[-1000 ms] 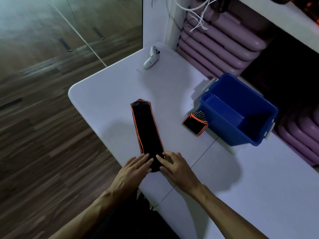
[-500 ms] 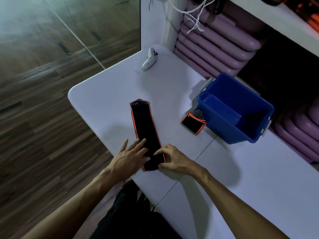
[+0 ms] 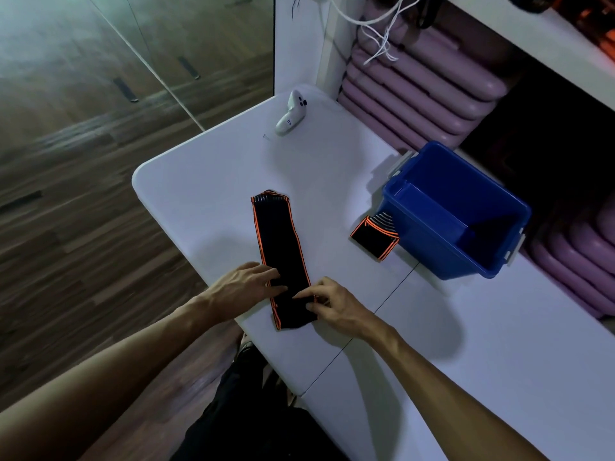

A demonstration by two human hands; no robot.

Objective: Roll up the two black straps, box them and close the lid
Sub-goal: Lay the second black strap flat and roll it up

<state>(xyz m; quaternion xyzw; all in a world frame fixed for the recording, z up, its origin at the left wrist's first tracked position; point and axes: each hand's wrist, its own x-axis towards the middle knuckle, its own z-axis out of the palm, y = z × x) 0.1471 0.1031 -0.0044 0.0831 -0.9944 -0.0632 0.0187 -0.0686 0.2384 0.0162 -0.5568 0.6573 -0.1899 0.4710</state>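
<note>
A long black strap [image 3: 279, 247] with orange edges lies flat on the white worktop [image 3: 206, 194], running from the middle of the frame down toward the lower centre. The left hand [image 3: 244, 287] rests on the strap's left edge with fingers spread and flat, gripping nothing. The right hand [image 3: 332, 306] has its fingers curled at the strap's right edge near the lower end, pinching the fabric there. A second strap [image 3: 374, 237], folded short, lies right of centre, touching the side of an open blue box [image 3: 429, 257]. A white controller [image 3: 291, 116] sits near the worktop's far edge, upper centre.
</note>
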